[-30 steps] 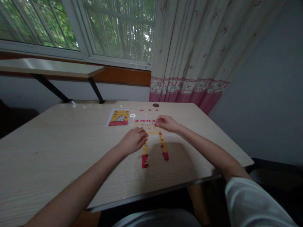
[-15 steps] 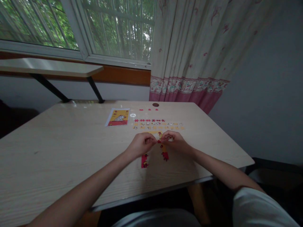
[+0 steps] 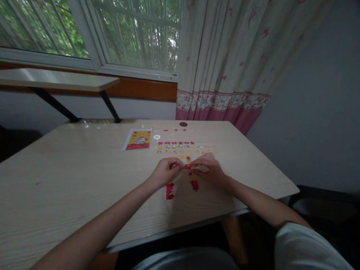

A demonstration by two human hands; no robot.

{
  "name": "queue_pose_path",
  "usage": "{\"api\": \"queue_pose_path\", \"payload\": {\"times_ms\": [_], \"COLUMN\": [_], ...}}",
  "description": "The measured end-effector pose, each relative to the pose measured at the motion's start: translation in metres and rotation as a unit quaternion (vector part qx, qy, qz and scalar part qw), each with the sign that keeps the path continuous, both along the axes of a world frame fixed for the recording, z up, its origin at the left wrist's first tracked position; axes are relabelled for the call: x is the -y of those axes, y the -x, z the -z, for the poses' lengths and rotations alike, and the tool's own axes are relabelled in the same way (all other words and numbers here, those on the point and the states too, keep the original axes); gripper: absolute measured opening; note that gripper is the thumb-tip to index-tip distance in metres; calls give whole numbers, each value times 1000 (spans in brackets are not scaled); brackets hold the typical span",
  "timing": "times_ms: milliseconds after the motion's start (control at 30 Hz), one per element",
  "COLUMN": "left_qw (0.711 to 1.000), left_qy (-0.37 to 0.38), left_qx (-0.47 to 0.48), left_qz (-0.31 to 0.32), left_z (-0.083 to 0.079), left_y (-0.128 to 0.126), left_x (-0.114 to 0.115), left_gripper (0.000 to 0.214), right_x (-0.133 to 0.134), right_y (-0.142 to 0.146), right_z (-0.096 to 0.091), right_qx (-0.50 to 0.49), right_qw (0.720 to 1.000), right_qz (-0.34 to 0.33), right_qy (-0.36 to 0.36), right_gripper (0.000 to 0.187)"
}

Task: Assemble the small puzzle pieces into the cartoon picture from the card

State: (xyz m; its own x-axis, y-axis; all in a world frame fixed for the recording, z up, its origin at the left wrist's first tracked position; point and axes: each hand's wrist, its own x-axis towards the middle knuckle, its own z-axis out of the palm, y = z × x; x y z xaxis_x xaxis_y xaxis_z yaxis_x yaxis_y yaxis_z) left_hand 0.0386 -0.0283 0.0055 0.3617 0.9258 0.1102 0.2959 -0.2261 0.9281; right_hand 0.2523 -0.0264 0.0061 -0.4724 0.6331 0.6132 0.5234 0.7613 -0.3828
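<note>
Fingertips of the left hand (image 3: 167, 171) pinched the small red piece (image 3: 187, 166), right hand (image 3: 212, 170) at its other end, clamped or merely touching I couldn't tell, seemingly to steady it, while loose pieces (image 3: 174, 143) lay beyond the grip, apparently colour-sorted for easy picking.

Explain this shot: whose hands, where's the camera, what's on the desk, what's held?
No machine here: these are a person's bare left hand and right hand, seen from a camera worn on the head, looking forward and down.

On the pale wood-grain desk lie a rectangular yellow-and-red picture sheet, rows of small red and yellow puzzle pieces, and a partly hidden yellow-and-red puzzle border.

The left fingertips appear to pinch a small red piece. The right fingertips meet its other side; whether they grip it is unclear.
</note>
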Motion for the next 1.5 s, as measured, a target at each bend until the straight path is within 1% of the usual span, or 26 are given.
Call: {"api": "queue_pose_path", "payload": {"times_ms": [200, 267, 333, 400, 433, 500, 567, 667, 767, 900, 1000, 1133, 1300, 1400, 1500], "left_qw": [1000, 1000, 998, 991, 983, 960, 938, 913, 892, 872, 858, 844, 836, 836, 838], "left_qy": [4, 6, -10, -57, -95, -162, -222, -277, -314, -343, -370, -388, -391, -386, -380], "left_qx": [-13, -25, -53, -103, -139, -204, -232, -247, -262, -281, -290, -306, -325, -328, -329], "left_qz": [10, 15, 29, 55, 72, 101, 127, 171, 194, 205, 208, 209, 206, 209, 211], "left_z": [5, 7, 4, -2, -7, -15, -19, -15, -8, -5, -4, -1, -3, -5, -4], "left_y": [-2, -2, 0, 4, 6, 12, 18, 23, 21, 12, 9, 8, 6, 6, 6], "left_x": [1, 1, 2, 5, 7, 13, 20, 31, 41, 49, 52, 52, 53, 52, 52], "left_gripper": [23, 24, 25, 23, 22, 21, 21, 24, 26, 25, 24, 22, 21, 22, 22], "right_x": [2, 3, 2, 0, -1, -2, -1, 6, 14, 18, 17, 17, 18, 18, 19], "right_y": [2, 2, 0, -4, -7, -14, -21, -26, -27, -24, -24, -25, -27, -27, -27], "right_z": [0, -2, -3, -4, -4, -2, 2, 5, 6, 5, 7, 11, 12, 12, 12], "right_qx": [51, 52, 46, 49, 56, 83, 107, 121, 126, 148, 142, 151, 170, 169, 167], "right_qw": [999, 999, 999, 998, 997, 993, 987, 977, 970, 964, 964, 965, 964, 965, 963], "right_qz": [8, 3, -10, -31, -44, -79, -119, -165, -198, -215, -223, -213, -200, -201, -210], "right_qy": [-8, -11, -19, -20, -14, 6, 30, 56, 63, 58, 35, 24, 27, 13, -7], "right_gripper": [13, 13, 12, 12, 12, 13, 14, 15, 16, 15, 16, 17, 19, 20, 16]}}
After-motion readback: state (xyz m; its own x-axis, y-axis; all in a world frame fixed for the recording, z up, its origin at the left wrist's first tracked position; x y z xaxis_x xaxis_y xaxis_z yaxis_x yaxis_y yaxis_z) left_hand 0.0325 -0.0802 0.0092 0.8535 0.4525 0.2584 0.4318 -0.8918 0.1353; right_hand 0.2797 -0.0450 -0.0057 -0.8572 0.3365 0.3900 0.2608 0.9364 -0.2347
